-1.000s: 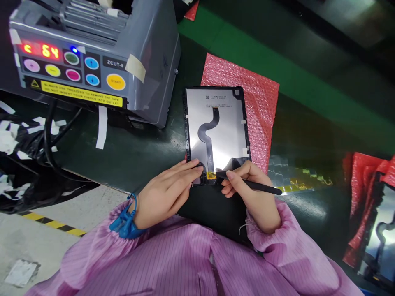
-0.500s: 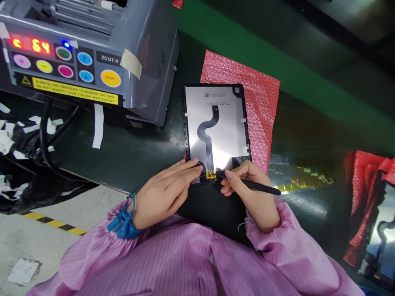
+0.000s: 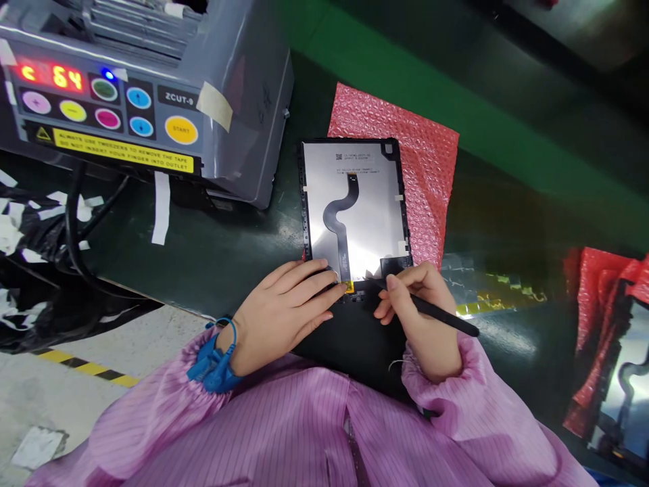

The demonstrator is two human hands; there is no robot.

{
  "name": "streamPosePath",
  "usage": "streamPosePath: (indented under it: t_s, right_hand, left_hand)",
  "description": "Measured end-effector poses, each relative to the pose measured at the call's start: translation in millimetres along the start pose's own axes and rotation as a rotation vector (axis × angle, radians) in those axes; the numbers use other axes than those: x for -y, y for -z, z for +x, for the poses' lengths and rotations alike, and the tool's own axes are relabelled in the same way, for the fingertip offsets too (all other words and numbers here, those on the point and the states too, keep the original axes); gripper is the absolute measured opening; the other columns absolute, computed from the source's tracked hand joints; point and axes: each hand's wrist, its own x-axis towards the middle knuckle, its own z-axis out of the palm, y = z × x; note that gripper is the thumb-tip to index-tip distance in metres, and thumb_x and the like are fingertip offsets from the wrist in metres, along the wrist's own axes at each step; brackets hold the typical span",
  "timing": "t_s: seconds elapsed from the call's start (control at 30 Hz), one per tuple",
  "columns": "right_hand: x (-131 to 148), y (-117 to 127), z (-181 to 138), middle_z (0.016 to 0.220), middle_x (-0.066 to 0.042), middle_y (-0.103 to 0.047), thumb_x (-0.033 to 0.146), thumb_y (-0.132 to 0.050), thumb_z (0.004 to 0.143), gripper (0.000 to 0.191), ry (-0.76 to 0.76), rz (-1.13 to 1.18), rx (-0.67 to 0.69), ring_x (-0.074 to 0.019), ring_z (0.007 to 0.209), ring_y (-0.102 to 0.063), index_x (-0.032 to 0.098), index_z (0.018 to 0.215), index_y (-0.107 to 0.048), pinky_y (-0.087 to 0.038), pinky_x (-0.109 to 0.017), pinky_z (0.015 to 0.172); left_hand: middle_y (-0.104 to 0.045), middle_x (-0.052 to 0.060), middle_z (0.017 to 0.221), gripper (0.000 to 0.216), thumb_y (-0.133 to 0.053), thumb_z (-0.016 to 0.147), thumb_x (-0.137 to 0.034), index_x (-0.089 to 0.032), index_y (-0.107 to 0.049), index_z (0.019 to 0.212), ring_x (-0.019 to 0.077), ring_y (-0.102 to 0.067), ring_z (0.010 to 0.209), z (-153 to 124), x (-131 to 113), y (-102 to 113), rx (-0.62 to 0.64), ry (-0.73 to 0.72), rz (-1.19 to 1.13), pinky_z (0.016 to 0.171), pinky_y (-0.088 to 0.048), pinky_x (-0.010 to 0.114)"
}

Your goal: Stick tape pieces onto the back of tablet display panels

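A tablet screen panel (image 3: 375,216) in a black frame lies back side up, partly on a red bubble-wrap bag (image 3: 430,189). A black flex cable (image 3: 334,218) winds down its silver back to yellow tape (image 3: 349,287) at the near edge. My left hand (image 3: 291,311) lies flat, fingers stretched over the panel's near left corner, a fingertip at the yellow tape. My right hand (image 3: 423,311) is closed around black tweezers (image 3: 441,316). Their tip is over the panel's near edge, right of the tape; whether it touches is unclear.
A grey tape dispenser (image 3: 248,108) stands at the left, with a white tape strip (image 3: 161,210) hanging from its outlet. Clear film strips with yellow ends (image 3: 497,291) lie on the right. Farther right are red bags (image 3: 601,297) and another panel (image 3: 631,385).
My left hand has shifted right, its fingers now reaching over part of the yellow tape. My right hand has drawn the tweezers slightly right, away from the tape. The panel stays put.
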Motion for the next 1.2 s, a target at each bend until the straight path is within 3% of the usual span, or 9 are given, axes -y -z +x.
streamPosePath:
  t_s: [0.23, 0.33, 0.43, 0.53, 0.73, 0.8, 0.87, 0.97, 1.2]
  right_hand:
    - [-3, 8, 3, 0.066, 0.004, -0.069, 0.034, -0.072, 0.097, 0.024, 0.128, 0.096, -0.061, -0.0092, 0.046, -0.064, 0.022, 0.082, -0.057, -0.050, -0.017, 0.040]
    - [-4, 8, 3, 0.067, 0.004, -0.069, 0.033, -0.073, 0.096, 0.023, 0.140, 0.124, -0.024, -0.0089, 0.046, -0.063, 0.022, 0.082, -0.059, -0.049, -0.017, 0.040]
    - [-6, 8, 3, 0.074, 0.002, -0.074, 0.035, -0.070, 0.099, 0.014, 0.182, 0.199, 0.006, -0.0103, 0.049, -0.066, 0.023, 0.094, -0.064, -0.050, -0.017, 0.039]
    - [-8, 8, 1, 0.082, -0.001, -0.078, 0.041, -0.058, 0.105, 0.017, 0.223, 0.254, 0.052, -0.0112, 0.050, -0.067, 0.025, 0.107, -0.067, -0.050, -0.019, 0.039]
    - [0, 12, 0, 0.079, 0.000, -0.077, 0.038, -0.054, 0.108, 0.021, 0.294, 0.246, 0.078, -0.0108, 0.052, -0.066, 0.024, 0.097, -0.065, -0.051, -0.021, 0.045]
    - [11, 13, 4, 0.082, 0.000, -0.078, 0.038, -0.053, 0.108, 0.021, 0.304, 0.220, 0.096, -0.0110, 0.057, -0.068, 0.024, 0.094, -0.062, -0.053, -0.022, 0.050]
    - [25, 10, 11, 0.093, -0.001, -0.080, 0.035, -0.064, 0.103, 0.016, 0.265, 0.161, 0.190, -0.0130, 0.071, -0.073, 0.025, 0.093, -0.058, -0.057, -0.024, 0.059]
    - [46, 0, 23, 0.107, -0.003, -0.081, 0.030, -0.085, 0.086, 0.036, 0.183, 0.105, 0.358, -0.0175, 0.089, -0.076, 0.026, 0.088, -0.050, -0.060, -0.029, 0.072]
    - [64, -20, 59, 0.090, 0.001, -0.072, 0.042, -0.093, 0.074, 0.056, 0.126, 0.040, 0.420, -0.0157, 0.074, -0.071, 0.026, 0.083, -0.040, -0.056, -0.027, 0.060]
  left_hand:
    - [-0.075, 0.007, 0.111, 0.033, -0.060, 0.103, -0.025, -0.022, -0.068, 0.136, 0.0288, -0.063, 0.121, 9, -21, -10, -0.054, 0.092, 0.055, 0.109, -0.047, 0.046]
    - [-0.072, 0.009, 0.118, 0.034, -0.055, 0.105, -0.026, -0.025, -0.066, 0.137, 0.0275, -0.062, 0.125, 1, -18, -4, -0.088, 0.183, -0.226, 0.110, -0.049, 0.046]
    - [-0.071, 0.010, 0.116, 0.032, -0.054, 0.107, -0.038, -0.025, -0.066, 0.133, 0.0244, -0.069, 0.113, -14, 3, 15, -0.314, 0.431, -0.801, 0.097, -0.057, 0.041]
    - [-0.067, 0.003, 0.081, 0.046, -0.059, 0.098, -0.064, -0.021, -0.072, 0.109, 0.0186, -0.070, 0.074, -25, 31, 35, -0.658, 0.658, -1.286, 0.071, -0.060, 0.033]
    - [-0.059, -0.004, 0.069, 0.030, -0.084, 0.087, -0.038, -0.021, -0.062, 0.075, 0.0115, -0.060, 0.060, -16, 36, 37, -1.043, 0.699, -1.113, 0.062, -0.052, 0.025]
    - [-0.063, -0.002, 0.073, 0.022, -0.077, 0.093, -0.036, -0.022, -0.066, 0.081, 0.0130, -0.063, 0.065, -10, 16, 30, -0.939, 0.607, -1.059, 0.066, -0.053, 0.027]
    - [-0.067, 0.001, 0.085, 0.005, -0.070, 0.098, -0.028, -0.023, -0.069, 0.099, 0.0149, -0.065, 0.074, -4, -6, 22, -0.680, 0.530, -0.982, 0.070, -0.053, 0.028]
    - [-0.063, 0.005, 0.107, 0.033, -0.064, 0.097, -0.013, -0.025, -0.062, 0.127, 0.0158, -0.062, 0.089, 5, -30, 12, -0.368, 0.475, -0.812, 0.079, -0.054, 0.029]
    - [-0.051, 0.004, 0.111, 0.032, -0.054, 0.099, -0.008, -0.026, -0.057, 0.125, 0.0138, -0.058, 0.092, 12, -29, 9, -0.283, 0.432, -0.782, 0.085, -0.056, 0.028]
